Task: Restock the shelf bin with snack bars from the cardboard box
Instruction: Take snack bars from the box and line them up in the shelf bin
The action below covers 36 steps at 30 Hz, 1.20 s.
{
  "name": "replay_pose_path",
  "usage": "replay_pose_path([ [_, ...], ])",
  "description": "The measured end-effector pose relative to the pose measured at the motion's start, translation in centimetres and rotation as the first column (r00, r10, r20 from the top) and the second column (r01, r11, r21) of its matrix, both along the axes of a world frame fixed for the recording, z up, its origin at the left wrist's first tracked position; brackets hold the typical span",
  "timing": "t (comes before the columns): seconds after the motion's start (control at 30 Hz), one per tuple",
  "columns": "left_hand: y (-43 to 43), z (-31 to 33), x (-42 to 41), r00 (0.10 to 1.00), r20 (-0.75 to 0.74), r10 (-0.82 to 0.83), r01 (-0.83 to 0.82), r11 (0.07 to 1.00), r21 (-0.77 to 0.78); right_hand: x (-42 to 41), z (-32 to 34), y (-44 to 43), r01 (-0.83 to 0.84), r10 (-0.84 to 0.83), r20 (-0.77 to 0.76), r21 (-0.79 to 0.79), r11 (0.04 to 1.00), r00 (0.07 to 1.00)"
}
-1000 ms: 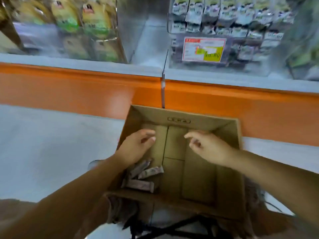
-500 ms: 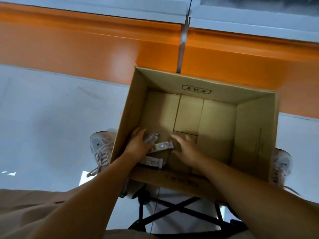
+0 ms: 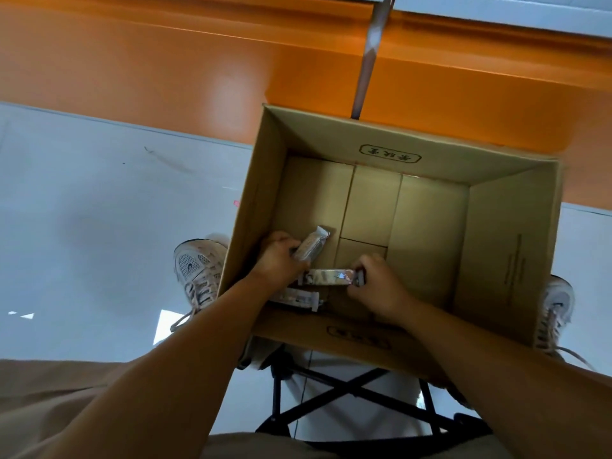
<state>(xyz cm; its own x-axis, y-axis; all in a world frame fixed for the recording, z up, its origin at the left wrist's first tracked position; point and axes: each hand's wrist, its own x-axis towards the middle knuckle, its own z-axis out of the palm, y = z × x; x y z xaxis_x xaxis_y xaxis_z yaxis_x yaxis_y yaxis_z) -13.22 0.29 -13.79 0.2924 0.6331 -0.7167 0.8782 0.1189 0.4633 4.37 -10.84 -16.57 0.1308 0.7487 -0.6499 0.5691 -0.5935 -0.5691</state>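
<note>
Head view: left hand [image 3: 281, 257] and right hand [image 3: 378, 289] each grip a snack bar [image 3: 326, 277] inside the cardboard box [image 3: 506, 260], near-left corner.

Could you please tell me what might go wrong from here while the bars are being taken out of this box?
1. The right grip pinches the shiny snack bar only by its end, so it may slip on lifting.
2. The third snack bar lies half hidden under the wrist of the left grip in the cardboard box's near corner and could be missed.
3. That box seems to rest on a folding stool; leaning on its near wall might tip it.
</note>
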Motion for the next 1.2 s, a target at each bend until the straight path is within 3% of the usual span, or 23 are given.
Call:
replay_pose_path([
  [0.2,0.7,1.5,-0.4,0.98,0.107,0.167,-0.162,0.985,-0.06,0.2,1.6,0.3,0.088,-0.103,-0.164,-0.095,0.991,0.981],
  [0.4,2.6,4.9,-0.4,0.972,0.178,0.155,-0.166,0.985,0.048,-2.5,2.5,2.0,0.026,-0.117,-0.403,-0.224,0.974,0.908],
  [0.6,2.4,5.5,-0.9,0.988,0.093,0.122,-0.132,0.985,0.113,-5.1,1.5,2.5,-0.067,-0.018,-0.333,-0.24,0.968,0.943],
  [1.0,1.3,4.1,-1.1,0.944,0.146,0.297,-0.284,0.953,-0.108,-1.8,2.3,0.6,0.127,-0.207,-0.333,-0.248,0.96,0.92],
  [1.2,1.0,4.5,-1.0,0.951,0.122,0.283,-0.25,0.94,-0.234,0.7,3.8,0.7,0.211,-0.27,-0.366,-0.195,0.958,0.89],
])
